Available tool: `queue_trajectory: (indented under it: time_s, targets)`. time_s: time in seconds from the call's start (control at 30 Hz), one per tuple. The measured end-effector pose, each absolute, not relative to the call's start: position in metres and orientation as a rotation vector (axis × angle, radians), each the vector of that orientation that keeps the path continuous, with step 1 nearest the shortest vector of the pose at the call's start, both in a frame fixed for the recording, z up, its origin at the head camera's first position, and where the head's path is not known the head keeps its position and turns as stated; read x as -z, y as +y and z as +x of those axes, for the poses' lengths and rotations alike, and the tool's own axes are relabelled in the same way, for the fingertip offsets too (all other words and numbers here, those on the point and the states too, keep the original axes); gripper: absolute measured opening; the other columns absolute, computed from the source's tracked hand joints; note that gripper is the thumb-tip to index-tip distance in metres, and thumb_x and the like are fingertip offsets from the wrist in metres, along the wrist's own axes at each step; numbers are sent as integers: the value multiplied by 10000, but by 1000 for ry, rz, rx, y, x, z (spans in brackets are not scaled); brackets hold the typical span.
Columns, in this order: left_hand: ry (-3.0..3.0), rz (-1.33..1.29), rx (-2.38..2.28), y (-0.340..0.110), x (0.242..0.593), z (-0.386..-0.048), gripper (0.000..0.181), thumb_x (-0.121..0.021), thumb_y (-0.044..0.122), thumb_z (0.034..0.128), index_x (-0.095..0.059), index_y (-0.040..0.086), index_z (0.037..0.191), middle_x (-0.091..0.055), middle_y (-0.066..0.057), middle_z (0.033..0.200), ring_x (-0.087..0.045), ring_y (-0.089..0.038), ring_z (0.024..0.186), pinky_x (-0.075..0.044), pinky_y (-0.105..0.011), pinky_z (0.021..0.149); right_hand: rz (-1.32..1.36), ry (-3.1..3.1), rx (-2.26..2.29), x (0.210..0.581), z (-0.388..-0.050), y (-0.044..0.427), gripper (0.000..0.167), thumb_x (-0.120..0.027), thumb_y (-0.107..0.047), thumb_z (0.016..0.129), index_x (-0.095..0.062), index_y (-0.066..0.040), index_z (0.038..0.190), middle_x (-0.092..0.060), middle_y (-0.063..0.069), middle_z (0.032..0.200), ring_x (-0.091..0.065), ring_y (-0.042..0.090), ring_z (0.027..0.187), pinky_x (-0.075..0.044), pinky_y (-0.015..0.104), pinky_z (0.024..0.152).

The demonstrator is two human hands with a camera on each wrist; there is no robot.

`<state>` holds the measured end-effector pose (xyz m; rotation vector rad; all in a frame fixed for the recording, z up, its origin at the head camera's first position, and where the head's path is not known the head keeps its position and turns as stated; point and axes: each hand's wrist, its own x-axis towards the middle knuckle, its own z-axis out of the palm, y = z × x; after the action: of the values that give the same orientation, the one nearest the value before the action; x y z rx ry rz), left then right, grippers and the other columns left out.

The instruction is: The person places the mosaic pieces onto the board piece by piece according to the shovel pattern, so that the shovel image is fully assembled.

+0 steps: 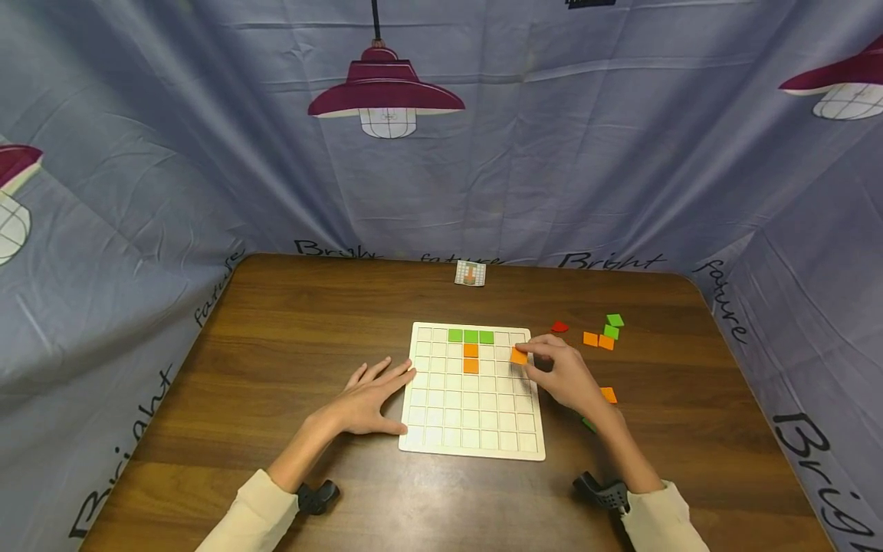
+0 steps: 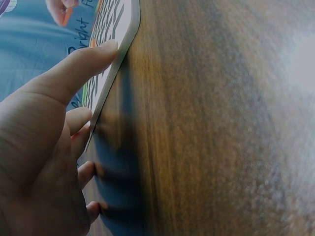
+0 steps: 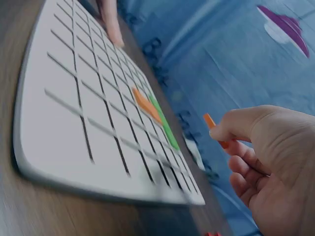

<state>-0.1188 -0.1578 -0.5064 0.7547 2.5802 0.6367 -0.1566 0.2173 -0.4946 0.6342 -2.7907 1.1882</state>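
Note:
A white grid board lies on the wooden table. Three green square tiles sit side by side in its far row, with two orange tiles in a column below the middle one. The right hand pinches another orange tile between thumb and fingers, above the board's right side; in the right wrist view that tile is held clear of the board. At the board's left edge, the left hand rests with fingers spread, its thumb touching the rim.
Right of the board lie loose orange tiles, green tiles and a red piece. Another orange tile is partly behind the right arm. A small pattern card lies at the table's far edge, before a curtain.

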Motion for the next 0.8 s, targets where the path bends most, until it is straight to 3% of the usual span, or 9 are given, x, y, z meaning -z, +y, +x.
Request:
queue_trajectory:
  time_s: [0.2, 0.43, 0.8]
  targets:
    - [2574, 753, -647, -158, 507, -119, 935, -757, 488, 841, -290, 191, 1595, -183, 16, 1653, -64, -327, 1510, 8, -618, 1150, 772, -2761, -1253, 502, -154, 186, 338, -750, 8, 838, -745, -42, 1173, -661, 42, 1099, -592, 258, 1019, -510, 406, 753]
    - [2577, 759, -646, -158, 507, -119, 936, -758, 492, 837, -292, 198, 1594, -179, 22, 1653, -65, -323, 1511, 4, -620, 1150, 764, -2826, -1299, 514, -147, 164, 336, -751, -32, 847, -746, -50, 1183, -644, 13, 1091, -575, 193, 998, -512, 345, 798]
    - [2568, 750, -656, -158, 505, -119, 936, -761, 476, 841, -288, 188, 1595, -182, 12, 1653, -59, -328, 1510, 14, -618, 1150, 774, -2866, -1303, 523, -144, 154, 331, -736, -25, 841, -752, -55, 1170, -648, 7, 1081, -576, 197, 1002, -491, 378, 848]
